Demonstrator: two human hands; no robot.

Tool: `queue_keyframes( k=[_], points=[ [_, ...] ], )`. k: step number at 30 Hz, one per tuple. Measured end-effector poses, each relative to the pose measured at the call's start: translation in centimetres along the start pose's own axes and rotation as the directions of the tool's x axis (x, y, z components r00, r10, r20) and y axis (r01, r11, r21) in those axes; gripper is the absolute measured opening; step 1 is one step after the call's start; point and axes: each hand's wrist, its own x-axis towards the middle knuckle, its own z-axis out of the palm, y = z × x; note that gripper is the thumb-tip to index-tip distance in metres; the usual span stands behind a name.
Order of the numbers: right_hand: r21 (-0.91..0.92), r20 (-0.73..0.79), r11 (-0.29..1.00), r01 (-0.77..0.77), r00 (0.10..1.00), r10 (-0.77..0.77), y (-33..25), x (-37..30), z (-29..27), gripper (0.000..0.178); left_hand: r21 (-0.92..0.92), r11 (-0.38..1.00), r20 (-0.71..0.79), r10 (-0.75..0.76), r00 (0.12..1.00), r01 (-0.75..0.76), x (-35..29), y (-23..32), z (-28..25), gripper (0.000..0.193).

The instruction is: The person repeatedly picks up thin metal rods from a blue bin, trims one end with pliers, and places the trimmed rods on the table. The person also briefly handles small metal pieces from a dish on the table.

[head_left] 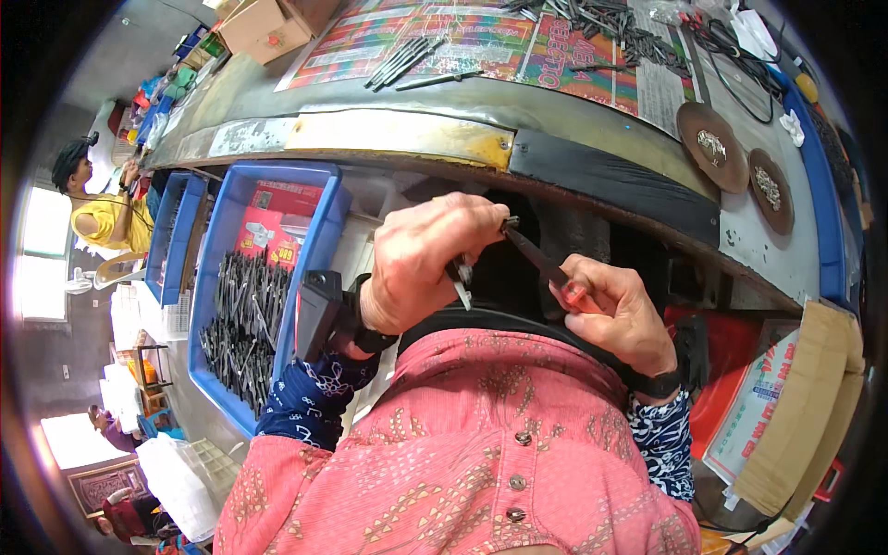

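My left hand (425, 259) is closed around a slim dark rod-like piece (460, 282); its lower end looks pale, and the fingers hide most of it. In my right hand (622, 314) is a red-handled tool (538, 257) with a dark, tapering front. Its tip meets or nearly meets the small dark end of the piece at my left fingertips. Both hands are in front of my body, just off the bench edge. Left of them, a blue bin (319, 208) holds a heap of slim dark pieces (245, 319).
The bench (592, 129) bears loose dark rods (404, 62), a pile of dark parts (638, 46) and two brown dishes (686, 120) of small metal bits. Cables (740, 55) lie at the far right. Cardboard (795, 407) stands lower right. A person in yellow (116, 217) sits far left.
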Motion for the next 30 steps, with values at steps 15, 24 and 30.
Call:
queue_keyframes(
  k=[15, 24, 30],
  points=[
    [-0.595, -0.154, 0.778, 0.202, 0.921, -0.357, -0.4, 0.7, -0.4, 0.020, 0.496, 0.856, -0.030, -0.155, 0.987, 0.149, 5.1, -7.9, -1.6, 0.004],
    [-0.610, -0.204, 0.777, 0.155, 0.917, -0.343, -0.3, 0.9, -0.8, 0.021, 0.527, 0.834, -0.002, -0.189, 0.982, 0.162, 7.8, -13.9, -1.0, 0.014],
    [-0.625, -0.209, 0.768, 0.141, 0.917, -0.339, 0.1, 0.9, -1.2, 0.021, 0.627, 0.765, 0.053, -0.225, 0.973, 0.143, 8.3, -15.2, -0.2, 0.023]
  ],
)
